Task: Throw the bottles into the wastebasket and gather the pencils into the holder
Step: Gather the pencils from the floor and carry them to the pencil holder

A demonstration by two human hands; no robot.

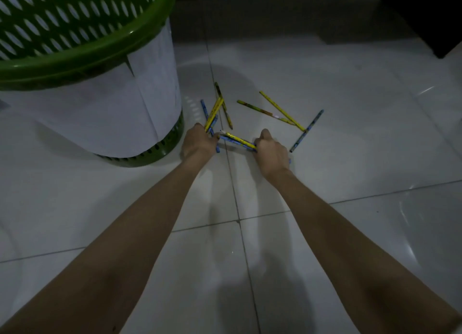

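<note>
Both hands, left hand point(197, 141) and right hand point(271, 153), clench pencils point(238, 141).

I count one green wastebasket point(82, 58) and two hands, the left hand point(198, 141) and the right hand point(271, 153). Loose on the floor I count five pencils point(282, 111): three yellow, one blue, one dark. Each hand grips a small bunch of further pencils; their number I cannot tell.
</note>
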